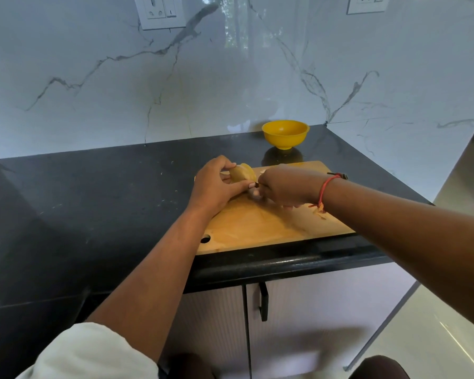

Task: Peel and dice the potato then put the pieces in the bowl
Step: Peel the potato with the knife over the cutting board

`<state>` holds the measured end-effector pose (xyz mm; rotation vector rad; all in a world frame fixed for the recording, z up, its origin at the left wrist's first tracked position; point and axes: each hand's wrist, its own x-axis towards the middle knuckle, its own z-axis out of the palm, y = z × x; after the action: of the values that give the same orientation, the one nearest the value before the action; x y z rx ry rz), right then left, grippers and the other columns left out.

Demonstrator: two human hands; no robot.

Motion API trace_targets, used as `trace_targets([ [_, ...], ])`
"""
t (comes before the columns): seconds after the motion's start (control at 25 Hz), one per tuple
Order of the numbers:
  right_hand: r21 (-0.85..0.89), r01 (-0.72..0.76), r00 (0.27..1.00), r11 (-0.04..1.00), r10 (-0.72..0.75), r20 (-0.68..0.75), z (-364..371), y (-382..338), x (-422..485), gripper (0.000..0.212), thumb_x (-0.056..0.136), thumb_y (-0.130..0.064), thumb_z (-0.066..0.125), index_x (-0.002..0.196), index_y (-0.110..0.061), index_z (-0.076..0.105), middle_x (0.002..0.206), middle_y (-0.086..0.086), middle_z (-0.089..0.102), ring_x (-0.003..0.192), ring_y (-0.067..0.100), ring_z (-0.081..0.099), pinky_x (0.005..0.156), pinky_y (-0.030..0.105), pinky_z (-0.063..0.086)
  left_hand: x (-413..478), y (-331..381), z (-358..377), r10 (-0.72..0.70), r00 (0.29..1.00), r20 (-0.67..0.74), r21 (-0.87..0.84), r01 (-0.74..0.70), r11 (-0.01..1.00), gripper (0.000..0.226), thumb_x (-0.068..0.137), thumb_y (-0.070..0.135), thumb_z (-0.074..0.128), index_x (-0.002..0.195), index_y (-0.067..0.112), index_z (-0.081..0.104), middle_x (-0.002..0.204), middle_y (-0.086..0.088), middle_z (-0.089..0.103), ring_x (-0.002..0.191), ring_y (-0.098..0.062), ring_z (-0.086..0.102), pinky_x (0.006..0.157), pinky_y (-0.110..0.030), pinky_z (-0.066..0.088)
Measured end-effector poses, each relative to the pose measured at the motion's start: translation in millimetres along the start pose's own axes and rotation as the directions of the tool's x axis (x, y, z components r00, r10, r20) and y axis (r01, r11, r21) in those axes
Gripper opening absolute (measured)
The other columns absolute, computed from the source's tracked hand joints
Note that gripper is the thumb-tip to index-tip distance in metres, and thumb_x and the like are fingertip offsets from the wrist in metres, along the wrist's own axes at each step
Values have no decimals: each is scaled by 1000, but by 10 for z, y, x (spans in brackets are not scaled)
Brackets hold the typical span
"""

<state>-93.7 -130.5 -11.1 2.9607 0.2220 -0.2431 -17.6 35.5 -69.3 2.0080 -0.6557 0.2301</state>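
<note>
On the board (271,225), left hand (216,187) grips potato (242,173); right hand (285,187) apparently clenches a half-hidden tool (257,184).

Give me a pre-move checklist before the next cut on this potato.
1. Left hand grip on potato: ok, fingers curl round it over the cutting board's far left corner.
2. Tool in right hand: cannot tell, only a dark tip shows.
3. Left fingers clear of the edge: cannot tell, the hands meet.
4. Potato fully peeled: cannot tell, the visible side is pale yellow.
5. Board seated: ok, flat on the counter.
6. Bowl ready: ok, upright, empty, behind the board.
</note>
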Motion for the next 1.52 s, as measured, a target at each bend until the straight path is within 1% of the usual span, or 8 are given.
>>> trace_targets([
  [0.2, -72, -46, 998, 996, 49, 40, -20, -77, 19, 21, 103, -21, 56, 118, -10, 65, 85, 2, 67, 55, 7, 52, 43, 14, 33, -14, 19, -16, -8, 1000, 16, -13, 8, 1000, 49, 71, 40, 87, 108, 24, 59, 122, 5, 61, 101, -8, 65, 77, -16, 53],
  [0.52, 74, -75, 997, 994, 74, 11, -70, -100, 91, 29, 107, -34, 41, 92, -13, 54, 73, 1, 57, 64, 14, 55, 71, 31, 48, -50, 82, -46, -42, 999, 12, -1, 42, 999, 49, 70, 43, 87, 106, 26, 59, 120, 5, 64, 100, -5, 65, 70, -11, 47],
  [0.68, 56, -75, 997, 996, 75, 11, -87, -86, -10, 41, 107, -38, 38, 82, -12, 57, 66, 1, 55, 60, 13, 52, 74, 29, 49, -51, 94, -44, -53, 998, 21, 6, 53, 999, 51, 71, 45, 86, 109, 26, 59, 120, 5, 63, 101, -6, 65, 70, -12, 48],
  [0.92, -1, -79, 996, 997, 79, 32, -167, -140, -224, 29, 103, -15, 48, 127, -5, 61, 83, 4, 51, 83, 21, 54, 75, 29, 44, -54, 115, -48, -96, 995, 26, -12, 96, 995, 51, 72, 44, 86, 111, 26, 58, 119, 10, 61, 94, 3, 61, 69, -11, 44],
  [1.04, -79, -91, 995, 993, 88, -38, -82, -115, -314, 29, 104, -15, 47, 129, -8, 60, 99, 7, 58, 88, 22, 56, 73, 28, 44, -56, 122, -52, -113, 993, 34, -26, 113, 993, 50, 73, 43, 86, 111, 27, 57, 117, 11, 61, 94, 3, 61, 69, -12, 44],
  [1.16, -64, -130, 988, 989, 124, -94, 76, -71, -281, 31, 107, -23, 41, 127, -12, 62, 86, 2, 49, 83, 21, 55, 71, 29, 44, -58, 127, -61, -130, 990, 46, -44, 132, 990, 49, 74, 41, 85, 111, 28, 56, 119, 11, 60, 96, 2, 62, 71, -14, 46],
  [1.32, 36, -176, 979, 984, 179, -100, 189, -67, -259, 29, 106, -24, 45, 130, -15, 58, 88, 3, 49, 92, 24, 60, 72, 32, 46, -62, 133, -88, -160, 986, 43, -25, 161, 987, 52, 73, 42, 85, 112, 29, 53, 119, 9, 59, 101, -3, 60, 72, -19, 46],
  [1.52, 266, -153, 925, 952, 232, -299, 354, 32, -322, 29, 106, -31, 42, 119, -15, 62, 93, 5, 61, 83, 21, 57, 71, 31, 46, -140, 38, -241, -166, 982, 90, 81, 159, 984, 63, 70, 45, 86, 118, 29, 49, 118, 9, 57, 105, -8, 58, 87, -30, 54],
])
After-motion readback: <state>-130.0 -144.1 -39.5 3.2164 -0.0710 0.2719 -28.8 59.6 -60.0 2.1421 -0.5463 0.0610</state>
